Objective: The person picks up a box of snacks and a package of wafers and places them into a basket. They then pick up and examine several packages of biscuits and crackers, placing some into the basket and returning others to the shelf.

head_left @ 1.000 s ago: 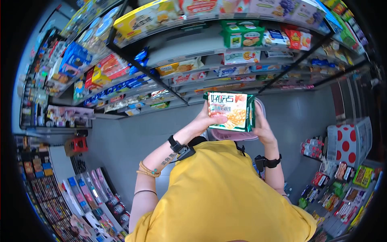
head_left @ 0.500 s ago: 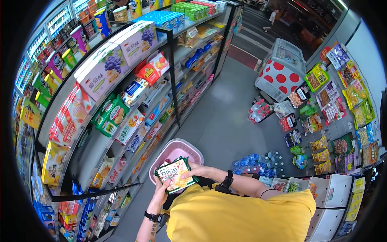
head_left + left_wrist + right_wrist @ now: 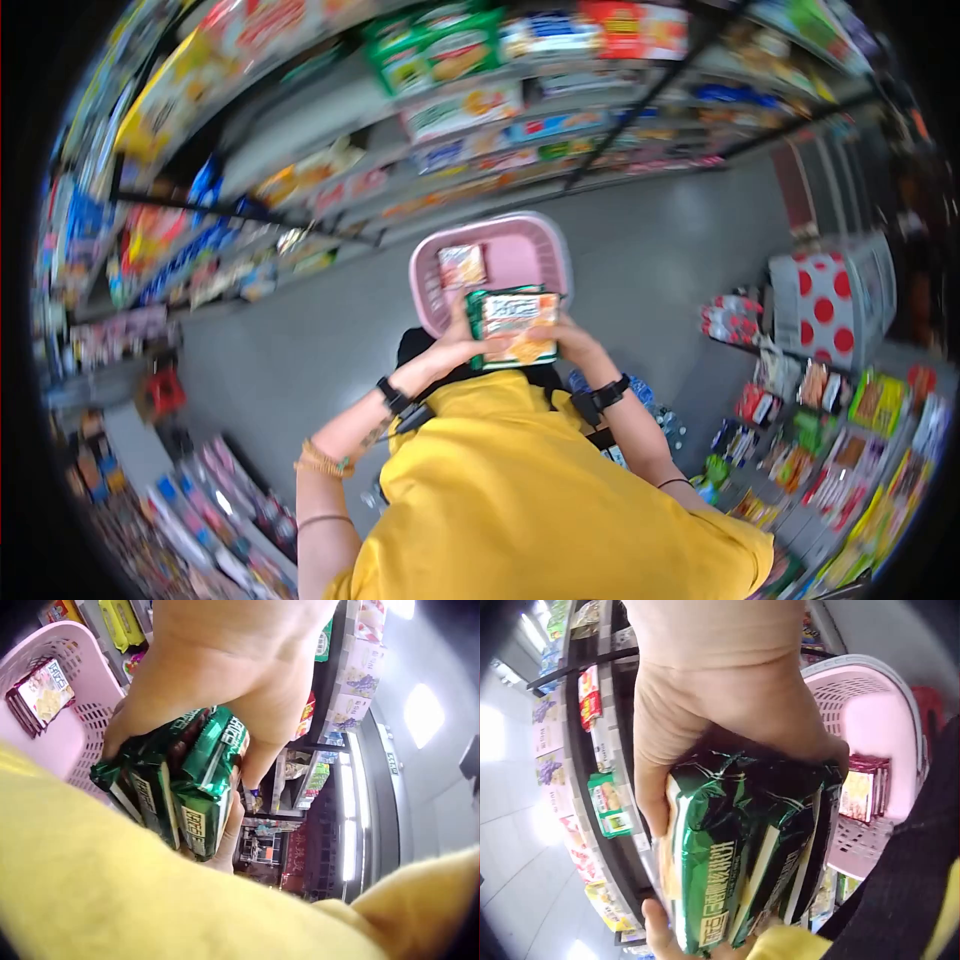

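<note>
Both hands hold a small stack of green-wrapped biscuit packets (image 3: 518, 325) at waist height, overlapping the near rim of a pink basket (image 3: 520, 235) in the head view. My left hand (image 3: 458, 340) grips the stack's left end, thumb on the front face. On the opposite end is my right hand (image 3: 578, 345), its thumb also across the front. Several packets lie pressed face to face, green crimped ends showing, in the right wrist view, where the right hand (image 3: 720, 697) spans them. Dark red biscuit packets (image 3: 864, 787) lie together inside the basket.
A long shelf of snacks (image 3: 460, 110) runs across the front. Grey floor (image 3: 650, 240) lies between it and a red-dotted freezer (image 3: 825, 305) at right. Bottle packs (image 3: 735, 320) and hanging snack bags (image 3: 835, 440) stand nearby; more racks (image 3: 220, 490) line the left.
The head view swung right, then back to facing the shelf. More of the basket and the red packets in it now shows. Both hands still hold the green stack.
</note>
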